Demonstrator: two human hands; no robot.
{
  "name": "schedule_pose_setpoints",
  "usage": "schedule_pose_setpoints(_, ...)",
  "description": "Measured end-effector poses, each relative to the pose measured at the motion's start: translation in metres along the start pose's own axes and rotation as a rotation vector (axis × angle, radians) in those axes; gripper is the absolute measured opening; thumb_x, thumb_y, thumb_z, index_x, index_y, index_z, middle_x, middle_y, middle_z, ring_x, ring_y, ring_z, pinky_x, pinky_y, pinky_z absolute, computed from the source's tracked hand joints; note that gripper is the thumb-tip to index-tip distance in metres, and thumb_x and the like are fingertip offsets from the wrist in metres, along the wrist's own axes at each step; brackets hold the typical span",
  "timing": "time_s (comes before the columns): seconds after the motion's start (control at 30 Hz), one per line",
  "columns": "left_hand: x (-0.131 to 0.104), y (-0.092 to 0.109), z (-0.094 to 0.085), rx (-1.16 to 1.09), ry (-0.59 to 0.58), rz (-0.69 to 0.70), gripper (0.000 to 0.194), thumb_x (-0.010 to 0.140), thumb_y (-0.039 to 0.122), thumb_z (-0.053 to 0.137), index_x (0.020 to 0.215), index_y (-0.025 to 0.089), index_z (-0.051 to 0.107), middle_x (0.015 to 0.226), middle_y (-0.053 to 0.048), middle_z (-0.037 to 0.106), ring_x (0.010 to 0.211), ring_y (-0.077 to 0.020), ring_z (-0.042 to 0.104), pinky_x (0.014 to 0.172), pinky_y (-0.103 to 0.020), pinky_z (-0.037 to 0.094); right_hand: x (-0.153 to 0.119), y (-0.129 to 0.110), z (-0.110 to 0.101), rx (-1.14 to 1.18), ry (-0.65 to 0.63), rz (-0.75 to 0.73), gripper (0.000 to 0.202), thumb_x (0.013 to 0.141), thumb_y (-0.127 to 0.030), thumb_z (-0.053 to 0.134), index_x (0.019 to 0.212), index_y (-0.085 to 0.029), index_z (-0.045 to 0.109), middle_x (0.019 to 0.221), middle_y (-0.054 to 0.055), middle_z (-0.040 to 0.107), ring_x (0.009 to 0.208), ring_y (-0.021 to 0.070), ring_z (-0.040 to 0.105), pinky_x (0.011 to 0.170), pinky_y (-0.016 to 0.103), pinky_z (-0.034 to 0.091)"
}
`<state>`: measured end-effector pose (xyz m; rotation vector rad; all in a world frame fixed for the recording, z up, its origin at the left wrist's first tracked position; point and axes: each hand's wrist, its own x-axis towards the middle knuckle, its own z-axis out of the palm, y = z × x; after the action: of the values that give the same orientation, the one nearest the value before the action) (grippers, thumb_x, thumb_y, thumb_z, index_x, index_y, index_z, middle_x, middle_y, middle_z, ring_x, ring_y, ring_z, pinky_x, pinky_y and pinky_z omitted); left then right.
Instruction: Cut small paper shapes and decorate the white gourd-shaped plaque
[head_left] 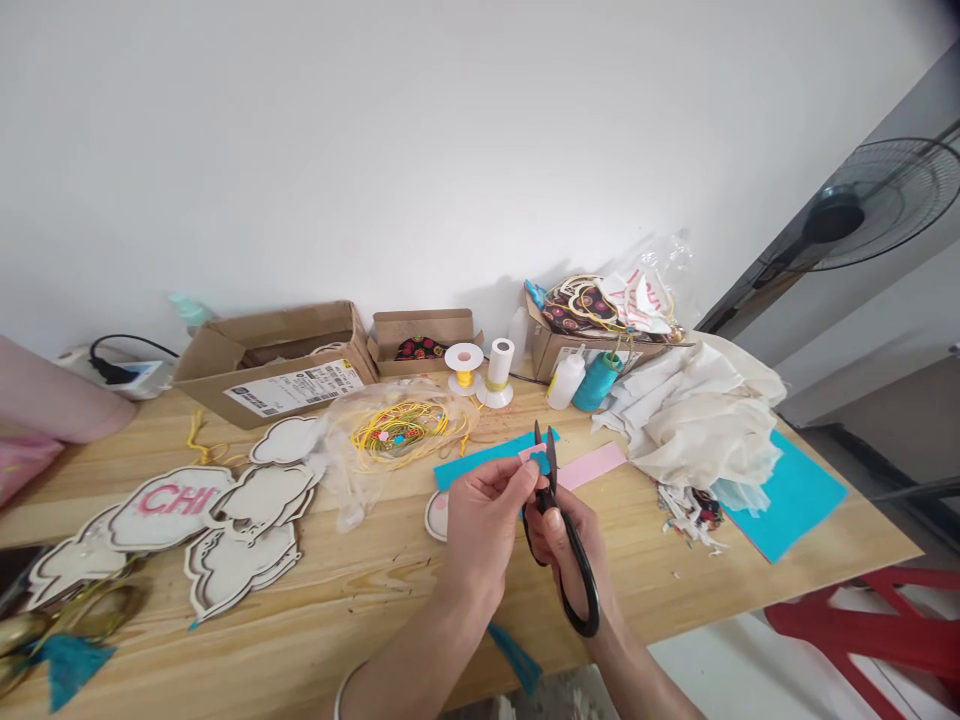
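My left hand [491, 510] pinches a small blue piece of felt [539, 462] with a bit of pink beside it. In my right hand [574, 545] is a pair of black scissors [581, 575], blades pointing up and away from me. The blades stand right at the edge of the blue piece; whether they touch it I cannot tell. Behind the hands lie a blue felt strip [461, 474] and a pink strip [596, 465]. A round pale piece [436, 515] is partly hidden by my left hand.
Left are stacked cloud-shaped wooden frames [244, 565] and a cardboard box [277, 370]. Yellow cord [409, 425], a yellow spool [465, 380] and a teal thread cone [596, 382] lie behind. White cloth [705, 410], a blue sheet [787, 500] and scraps [694, 515] are right, beside a red stool [870, 630].
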<state>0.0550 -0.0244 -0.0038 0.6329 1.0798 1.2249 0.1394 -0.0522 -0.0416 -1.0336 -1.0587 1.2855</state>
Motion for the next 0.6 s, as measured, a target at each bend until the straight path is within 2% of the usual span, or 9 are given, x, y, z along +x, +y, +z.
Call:
schedule_pose_setpoints(0.23,-0.002,0.004,0.003,-0.006,0.025,-0.018,0.01,0.062,0.026,0.071,0.06,0.016,0.069,0.056,0.0,0.066,0.055,-0.009,0.054,0.057,-0.02,0.044,-0.002,0.008,0.006,0.009,0.002,-0.056,0.037,0.083,-0.054,0.042,0.073,-0.018,0.042,0.057,-0.006,0.024,0.048,0.007,0.019,0.041,0.02,0.015)
schedule_pose_setpoints(0.4,-0.001,0.003,0.001,-0.011,0.02,-0.021,0.01,0.062,0.024,0.071,0.058,0.016,0.068,0.056,0.0,0.066,0.054,-0.0082,0.054,0.057,-0.018,0.044,-0.002,0.01,0.005,0.0,-0.016,-0.038,0.036,0.084,-0.053,0.041,0.074,-0.018,0.042,0.057,-0.006,0.024,0.048,0.0072,0.018,0.041,0.02,0.015)
schedule_pose_setpoints(0.6,-0.001,0.003,0.0,-0.016,0.015,-0.031,0.011,0.063,0.026,0.071,0.06,0.015,0.068,0.057,-0.001,0.067,0.054,-0.0078,0.054,0.055,-0.017,0.043,-0.003,0.013,0.009,0.003,0.039,-0.049,0.038,0.084,-0.053,0.041,0.072,-0.017,0.042,0.055,-0.007,0.024,0.046,0.0065,0.018,0.04,0.02,0.015)
